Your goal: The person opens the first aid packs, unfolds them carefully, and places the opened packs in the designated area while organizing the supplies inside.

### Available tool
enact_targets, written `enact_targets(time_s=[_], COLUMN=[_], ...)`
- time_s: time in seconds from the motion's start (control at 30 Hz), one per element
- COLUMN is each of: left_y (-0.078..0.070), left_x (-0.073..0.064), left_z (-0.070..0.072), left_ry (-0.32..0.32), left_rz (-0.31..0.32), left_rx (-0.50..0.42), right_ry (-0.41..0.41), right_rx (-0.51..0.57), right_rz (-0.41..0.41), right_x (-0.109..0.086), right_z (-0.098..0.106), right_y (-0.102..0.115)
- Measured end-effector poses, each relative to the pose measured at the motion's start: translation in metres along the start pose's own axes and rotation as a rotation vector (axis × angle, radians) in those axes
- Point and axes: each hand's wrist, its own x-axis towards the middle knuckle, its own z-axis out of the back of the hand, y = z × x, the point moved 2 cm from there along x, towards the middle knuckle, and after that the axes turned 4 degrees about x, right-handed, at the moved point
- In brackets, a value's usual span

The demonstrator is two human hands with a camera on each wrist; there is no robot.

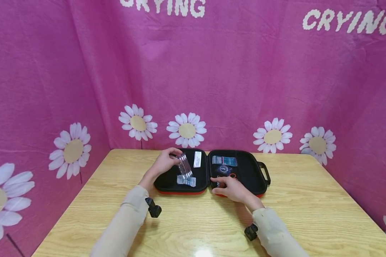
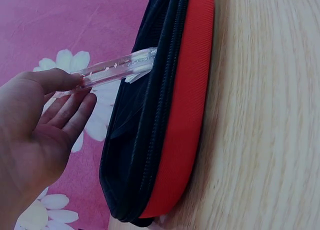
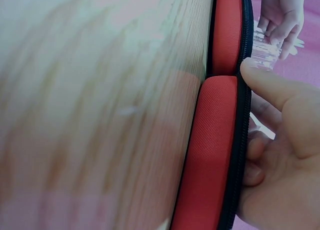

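My left hand [image 1: 166,162] pinches a clear packet of cotton swabs [image 1: 184,166] between thumb and fingers. The packet tilts above the left half of an opened black case [image 1: 167,182] with a red outer shell [image 2: 187,105]. In the left wrist view, its far end is close to the zippered rim. My right hand [image 1: 233,188] reaches over the front edge of the case's right half, thumb and forefinger apart. In the right wrist view, the thumb [image 3: 270,82] lies near the hinge-side rim; the other fingers are partly hidden inside the case.
Inside the left half lie a white labelled strip [image 1: 197,159] and a small blue-white packet [image 1: 186,180]. The right half holds a blue packet [image 1: 224,161], a dark round-patterned item [image 1: 223,169] and an orange ring [image 1: 233,175]. A black handle [image 1: 265,172] projects rightward over the wooden table [image 1: 308,200].
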Motion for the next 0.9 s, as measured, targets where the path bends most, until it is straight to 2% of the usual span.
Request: enact_targets(time_s=[0.4, 0.6, 0.73, 0.9], left_y=[0.001, 0.009, 0.016, 0.023], left_x=[-0.007, -0.013, -0.016, -0.018], left_z=[0.016, 0.028, 0.037, 0.048], left_ry=[-0.076, -0.164, -0.225, -0.259], left_rz=[-0.036, -0.073, -0.056, -0.019], left_rx=[-0.025, -0.032, 0.0, 0.034], right_ry=[0.009, 0.01, 0.006, 0.007], right_rx=[0.014, 0.005, 0.008, 0.005], right_rz=[0.001, 0.001, 0.006, 0.001], right_x=[0.001, 0.001, 0.0, 0.001], right_z=[0.001, 0.001, 0.001, 0.001], right_y=[-0.001, 0.0, 0.0, 0.0])
